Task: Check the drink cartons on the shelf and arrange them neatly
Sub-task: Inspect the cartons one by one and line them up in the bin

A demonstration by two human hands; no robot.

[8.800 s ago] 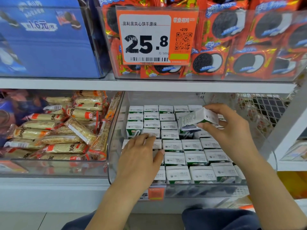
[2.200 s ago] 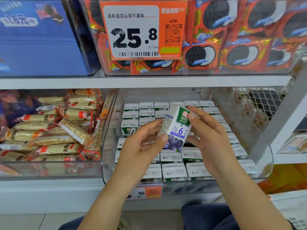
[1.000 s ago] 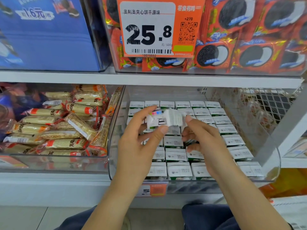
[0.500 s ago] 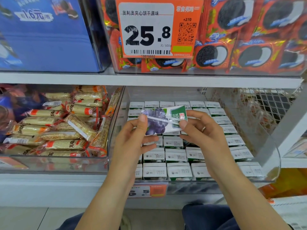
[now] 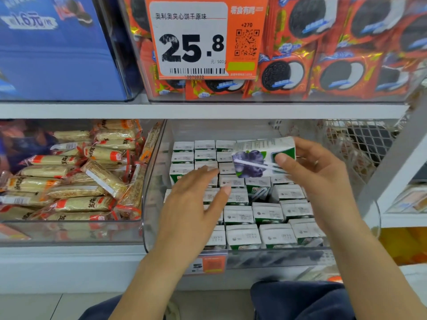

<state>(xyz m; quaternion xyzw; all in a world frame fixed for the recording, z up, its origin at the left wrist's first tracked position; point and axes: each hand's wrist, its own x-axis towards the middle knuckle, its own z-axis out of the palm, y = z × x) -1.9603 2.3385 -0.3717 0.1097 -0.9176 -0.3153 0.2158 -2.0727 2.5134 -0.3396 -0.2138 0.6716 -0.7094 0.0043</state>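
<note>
Sideways, the blueberry-printed carton (image 5: pixel 261 158) sits gripped in the right hand (image 5: pixel 316 174); left hand (image 5: pixel 191 204) slack.

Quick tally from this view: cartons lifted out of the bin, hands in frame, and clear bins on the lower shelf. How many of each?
Carton lifted out, held by the right hand: 1
Hands, counting the left hand: 2
Clear bins on the lower shelf, a snack bin and a carton bin: 2
Total: 5

Price tag (image 5: pixel 203 38) (25.8) — cookie packs (image 5: pixel 342 72), wafer bars (image 5: pixel 76 181).
</note>
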